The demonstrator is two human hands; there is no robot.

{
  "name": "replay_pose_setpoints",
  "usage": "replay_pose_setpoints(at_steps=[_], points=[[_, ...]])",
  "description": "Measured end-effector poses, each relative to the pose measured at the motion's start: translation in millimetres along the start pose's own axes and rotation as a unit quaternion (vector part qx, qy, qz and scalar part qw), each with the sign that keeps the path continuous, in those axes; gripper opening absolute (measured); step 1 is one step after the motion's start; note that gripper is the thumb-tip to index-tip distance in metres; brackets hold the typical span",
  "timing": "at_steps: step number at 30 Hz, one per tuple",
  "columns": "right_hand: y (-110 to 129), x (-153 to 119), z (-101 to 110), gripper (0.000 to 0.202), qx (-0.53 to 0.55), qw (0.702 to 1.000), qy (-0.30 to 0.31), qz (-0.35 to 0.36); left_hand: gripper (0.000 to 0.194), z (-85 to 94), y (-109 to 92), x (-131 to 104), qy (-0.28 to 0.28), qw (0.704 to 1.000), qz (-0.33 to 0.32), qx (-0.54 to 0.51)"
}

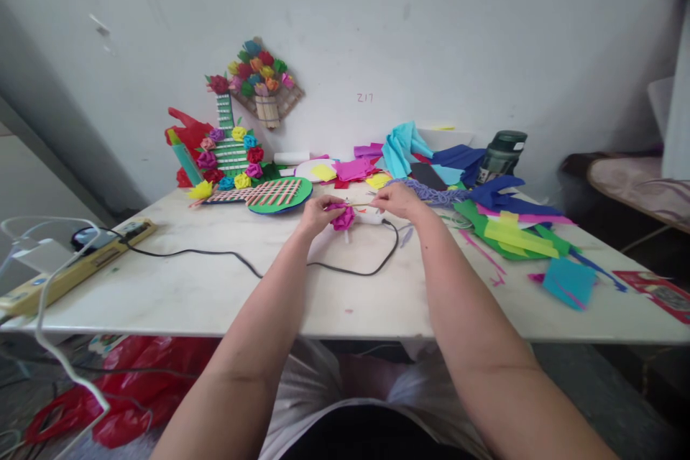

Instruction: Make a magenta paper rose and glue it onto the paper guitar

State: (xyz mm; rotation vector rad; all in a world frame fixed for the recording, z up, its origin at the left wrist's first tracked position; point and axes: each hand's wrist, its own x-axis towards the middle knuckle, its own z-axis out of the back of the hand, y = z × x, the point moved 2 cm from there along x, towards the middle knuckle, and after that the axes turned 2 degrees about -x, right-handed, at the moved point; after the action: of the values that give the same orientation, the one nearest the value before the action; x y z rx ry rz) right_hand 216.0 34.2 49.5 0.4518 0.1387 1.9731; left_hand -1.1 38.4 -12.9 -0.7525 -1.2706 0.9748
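Note:
Over the middle of the table, my left hand [319,214] pinches a magenta paper flower [341,217] between thumb and fingers. A thin, pale stick [360,205] runs from the flower to my right hand [396,201], whose fingers are closed on its other end. Just behind and below the stick lies a white device [371,216] with a black cord [345,273], possibly a glue gun; my hands partly hide it. To the left rests a green, rounded cardboard piece [280,195] with a lattice of pinkish sticks.
A green stand with paper flowers [231,151] and a flower basket [267,104] are against the wall. Crepe paper [404,147], purple yarn [431,192] and a dark bottle [502,157] lie back right. Green and yellow scraps [512,236] are at right, a power strip [80,259] at left.

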Motion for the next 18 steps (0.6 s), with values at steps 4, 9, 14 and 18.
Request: replay_pose_setpoints(at_steps=[4,9,14,18], points=[[3.5,0.0,-1.5,0.023,0.015,1.0,0.009,-0.002,0.034,-0.9,1.9,0.7,-0.003,1.0,0.002,-0.016],[-0.5,2.0,-5.7,0.021,0.053,0.999,0.003,-0.004,0.035,-1.9,-2.6,-1.8,-0.002,0.999,0.007,-0.033],[-7.5,5.5,-12.6,0.02,0.119,0.993,-0.013,0.009,0.037,-3.0,-9.8,-4.7,-0.006,0.998,0.019,-0.064],[-7.1,5.4,-11.5,0.021,0.109,0.994,-0.016,0.012,0.033,-3.7,-9.8,-4.5,-0.01,0.997,0.019,-0.068]])
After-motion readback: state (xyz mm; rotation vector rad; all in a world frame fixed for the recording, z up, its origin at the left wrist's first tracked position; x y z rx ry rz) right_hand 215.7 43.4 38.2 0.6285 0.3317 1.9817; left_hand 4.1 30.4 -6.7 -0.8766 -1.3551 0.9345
